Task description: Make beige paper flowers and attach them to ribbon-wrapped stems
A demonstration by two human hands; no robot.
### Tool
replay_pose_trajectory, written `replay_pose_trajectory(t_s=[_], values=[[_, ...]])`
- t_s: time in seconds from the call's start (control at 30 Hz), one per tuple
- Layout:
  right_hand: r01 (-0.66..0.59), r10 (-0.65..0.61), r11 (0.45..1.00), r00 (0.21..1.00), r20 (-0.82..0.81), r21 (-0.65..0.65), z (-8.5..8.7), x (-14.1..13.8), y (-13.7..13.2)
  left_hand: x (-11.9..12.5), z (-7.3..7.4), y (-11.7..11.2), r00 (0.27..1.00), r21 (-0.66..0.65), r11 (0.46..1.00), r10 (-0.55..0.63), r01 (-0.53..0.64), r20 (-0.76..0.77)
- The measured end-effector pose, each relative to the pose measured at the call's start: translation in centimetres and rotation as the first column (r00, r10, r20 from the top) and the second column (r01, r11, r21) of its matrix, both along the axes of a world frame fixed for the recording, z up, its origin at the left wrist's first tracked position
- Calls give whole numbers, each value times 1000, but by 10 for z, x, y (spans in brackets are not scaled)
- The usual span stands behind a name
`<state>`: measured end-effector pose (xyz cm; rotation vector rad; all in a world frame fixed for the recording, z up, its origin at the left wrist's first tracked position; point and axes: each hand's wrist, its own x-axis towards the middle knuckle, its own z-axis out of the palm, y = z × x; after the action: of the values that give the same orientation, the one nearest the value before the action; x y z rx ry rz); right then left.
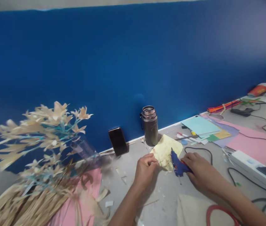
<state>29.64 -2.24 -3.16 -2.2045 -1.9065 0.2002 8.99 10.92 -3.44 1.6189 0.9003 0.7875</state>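
My right hand is wrapped round the handle of a blue glue gun, whose nozzle points up and away over a crumpled yellow paper. Dried blobs seem to cover part of that paper. My left hand is beside the paper's near left edge, its fingers pinched together. Whatever lies between those fingertips, if anything, is too small to make out. Just behind the paper stands a dark metal flask with no lid on.
A phone leans against the blue wall. Pale husk-like flowers on blue stems stand at left above dried strips. Coloured papers, a white power strip and black cables lie at right. A red loop is nearest me.
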Motion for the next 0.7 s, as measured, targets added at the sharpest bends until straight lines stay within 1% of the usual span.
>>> replay_pose_trajectory(t_s=[0.07, 0.13, 0.2, 0.27, 0.3, 0.33, 0.37, 0.43, 0.47, 0.5, 0.53, 0.57, 0.63, 0.7], values=[[-16, 17, 1000, 999, -40, 20, 0, -2, 2, 4, -8, 5, 998, -127, 992, -5, -2, -56], [-24, 30, 998, 993, -114, 55, 1, 1, 1, 4, -12, 8, 996, -207, 978, -25, 7, -83], [-16, 38, 995, 974, -222, 103, 2, 11, -3, 2, -14, 10, 995, -234, 972, -38, 16, -89], [50, 11, 987, 928, -372, 153, 3, 26, -10, 0, -14, 11, 996, -251, 968, -44, 22, -81], [119, -31, 980, 885, -465, 162, 3, 34, -14, 0, -13, 11, 997, -253, 967, -32, 14, -66], [193, -77, 970, 822, -565, 147, 4, 41, -18, 0, -12, 11, 999, -243, 970, -16, 5, -44], [240, -103, 963, 740, -665, 118, 5, 45, -22, 0, -12, 11, 1000, -221, 975, -1, -3, -19], [289, -83, 953, 541, -837, 93, 6, 48, -28, 0, -10, 9, 1000, -148, 989, 13, -8, 28], [299, -51, 949, 464, -884, 103, 6, 47, -29, 0, -9, 8, 999, -121, 993, 5, 0, 41], [295, -15, 948, 418, -908, 120, 7, 43, -30, 0, -8, 7, 999, -103, 995, -4, 9, 47], [278, 15, 951, 406, -914, 139, 8, 39, -31, 0, -8, 6, 999, -81, 996, -17, 22, 52], [247, 33, 957, 423, -905, 150, 8, 34, -31, 0, -8, 5, 998, -53, 998, -30, 33, 55], [161, 45, 977, 494, -868, 142, 9, 26, -30, -1, -8, 3, 996, 50, 996, -70, 67, 57], [99, 34, 989, 556, -830, 107, 10, 21, -30, -3, -9, 2, 991, 200, 973, -129, 119, 39]])
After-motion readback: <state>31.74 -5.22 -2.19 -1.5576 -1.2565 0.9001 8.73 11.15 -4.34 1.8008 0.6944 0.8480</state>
